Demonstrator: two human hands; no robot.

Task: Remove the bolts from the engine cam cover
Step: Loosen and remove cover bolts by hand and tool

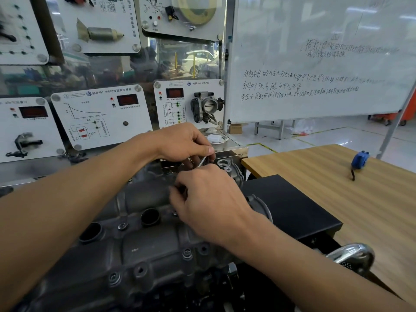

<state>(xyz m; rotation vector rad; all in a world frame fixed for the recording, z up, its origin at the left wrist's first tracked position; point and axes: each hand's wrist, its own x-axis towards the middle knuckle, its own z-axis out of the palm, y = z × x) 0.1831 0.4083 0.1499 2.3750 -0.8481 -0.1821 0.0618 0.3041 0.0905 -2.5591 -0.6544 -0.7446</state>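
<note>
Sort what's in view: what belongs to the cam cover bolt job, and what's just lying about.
Job: cam cover, bolts, thin metal tool pinched by left hand, right hand.
Lying about: blue tape measure, white cable, whiteboard, black box.

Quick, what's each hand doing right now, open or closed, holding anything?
Left hand: closed, pinching a thin rod.
Right hand: fingers curled over the cover; grip cannot be told.

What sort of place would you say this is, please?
Most likely a vehicle-mechanics training workshop: labelled sensor display boards, one of them carrying a throttle body, a handwritten whiteboard, and an engine cam cover set out for hands-on work.
</note>
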